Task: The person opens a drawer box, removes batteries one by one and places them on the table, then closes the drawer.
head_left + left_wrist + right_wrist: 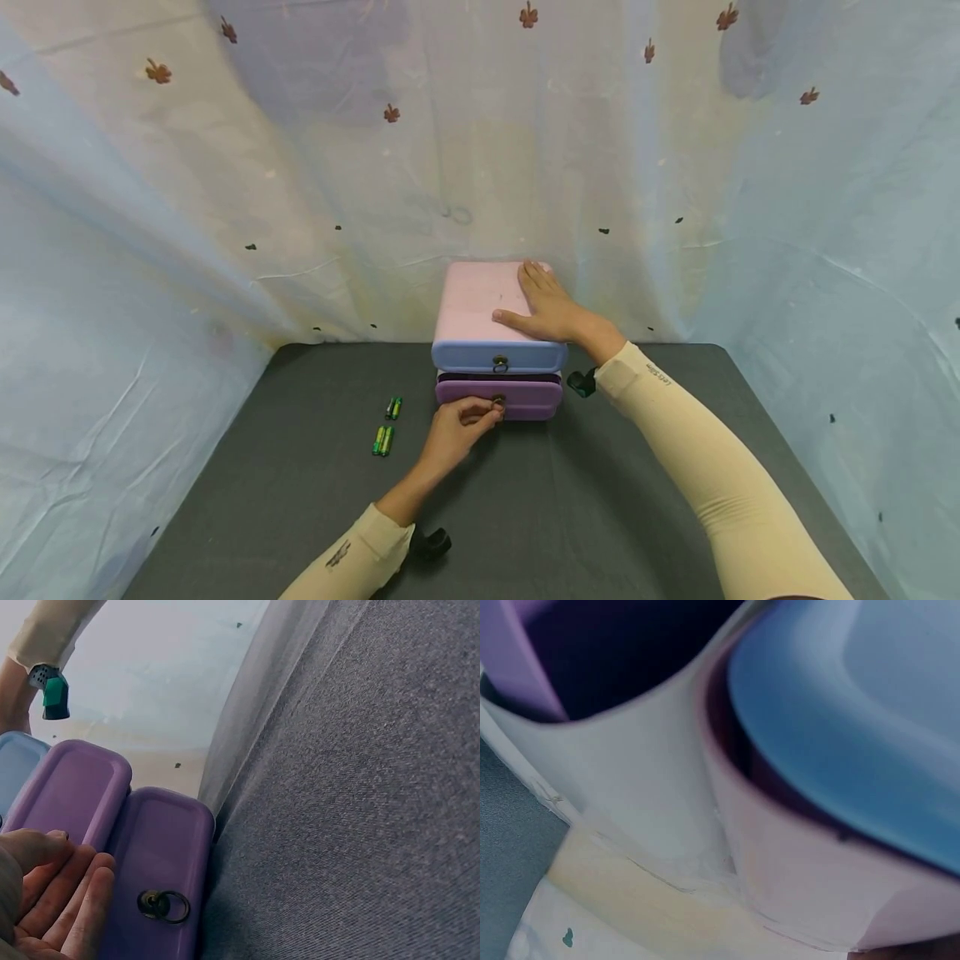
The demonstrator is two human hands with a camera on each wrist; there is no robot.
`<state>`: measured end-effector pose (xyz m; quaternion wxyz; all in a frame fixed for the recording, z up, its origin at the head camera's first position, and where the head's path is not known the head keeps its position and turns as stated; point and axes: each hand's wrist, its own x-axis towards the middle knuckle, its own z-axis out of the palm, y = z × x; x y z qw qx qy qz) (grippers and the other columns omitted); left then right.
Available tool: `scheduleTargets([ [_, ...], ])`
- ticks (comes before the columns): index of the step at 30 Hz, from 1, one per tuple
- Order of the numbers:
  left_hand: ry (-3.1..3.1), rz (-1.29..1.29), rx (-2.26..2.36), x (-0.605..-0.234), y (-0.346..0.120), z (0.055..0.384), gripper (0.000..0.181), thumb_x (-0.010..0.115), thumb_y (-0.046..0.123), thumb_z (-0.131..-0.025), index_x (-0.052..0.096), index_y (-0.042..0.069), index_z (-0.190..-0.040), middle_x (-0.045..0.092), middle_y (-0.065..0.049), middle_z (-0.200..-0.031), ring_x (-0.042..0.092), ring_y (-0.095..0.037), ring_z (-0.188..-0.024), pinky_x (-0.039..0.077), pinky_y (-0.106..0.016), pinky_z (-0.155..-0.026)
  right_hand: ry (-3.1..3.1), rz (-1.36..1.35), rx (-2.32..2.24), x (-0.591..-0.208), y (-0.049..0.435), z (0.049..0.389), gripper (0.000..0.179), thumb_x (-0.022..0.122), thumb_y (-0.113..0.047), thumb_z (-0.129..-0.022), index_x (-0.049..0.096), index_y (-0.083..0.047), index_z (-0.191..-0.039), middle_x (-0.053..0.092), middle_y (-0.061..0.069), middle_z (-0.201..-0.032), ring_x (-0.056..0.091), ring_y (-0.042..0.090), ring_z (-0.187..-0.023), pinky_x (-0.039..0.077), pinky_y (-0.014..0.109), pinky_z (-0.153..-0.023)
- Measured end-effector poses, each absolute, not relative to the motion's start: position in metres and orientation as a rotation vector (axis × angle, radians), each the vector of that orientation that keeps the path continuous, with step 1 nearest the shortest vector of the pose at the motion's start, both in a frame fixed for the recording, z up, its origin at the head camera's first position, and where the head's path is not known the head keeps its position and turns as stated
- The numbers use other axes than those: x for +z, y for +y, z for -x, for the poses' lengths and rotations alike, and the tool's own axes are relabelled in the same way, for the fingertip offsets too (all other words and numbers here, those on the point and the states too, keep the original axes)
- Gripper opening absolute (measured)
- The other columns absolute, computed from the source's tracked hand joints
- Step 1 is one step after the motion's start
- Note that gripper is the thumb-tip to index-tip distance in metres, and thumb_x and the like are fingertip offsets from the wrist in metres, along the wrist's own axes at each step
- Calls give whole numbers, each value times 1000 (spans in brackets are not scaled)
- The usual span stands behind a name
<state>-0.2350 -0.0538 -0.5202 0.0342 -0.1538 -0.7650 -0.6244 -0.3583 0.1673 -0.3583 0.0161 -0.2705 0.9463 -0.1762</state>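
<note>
A small chest of drawers with a pink top stands at the back of the table. Its upper blue drawer has a ring pull. Below it, the purple middle drawer is pulled out a little, with a dark gap behind its front. My left hand pinches the ring pull on that middle drawer. Lowest is another purple drawer, its own ring pull hanging free. My right hand rests on the pink top with fingers spread; the right wrist view shows the chest's side.
Several green batteries lie in two pairs on the dark table, left of the chest. A pale curtain hangs close behind. Black wrist devices show beside both forearms.
</note>
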Motion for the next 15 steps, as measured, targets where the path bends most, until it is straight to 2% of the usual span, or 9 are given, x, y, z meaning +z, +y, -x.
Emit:
scheduleTargets([
  [6, -2358, 458, -1909, -520, -54, 239, 13, 79, 7, -99, 80, 1, -110, 81, -13, -108, 79, -23, -99, 62, -26, -83, 2929, 845, -570, -356, 167, 356, 111, 50, -71, -103, 0, 2, -170, -5, 18, -179, -7, 28, -166, -5, 45, -132],
  [15, -2336, 446, -1924, -518, -53, 244, 16, 81, 10, -97, 81, 3, -111, 81, -13, -108, 79, -30, -99, 62, -29, -83, 2928, 845, -568, -354, 167, 353, 109, 49, -69, -104, 0, 3, -169, -5, 19, -179, -7, 29, -166, -5, 45, -132],
])
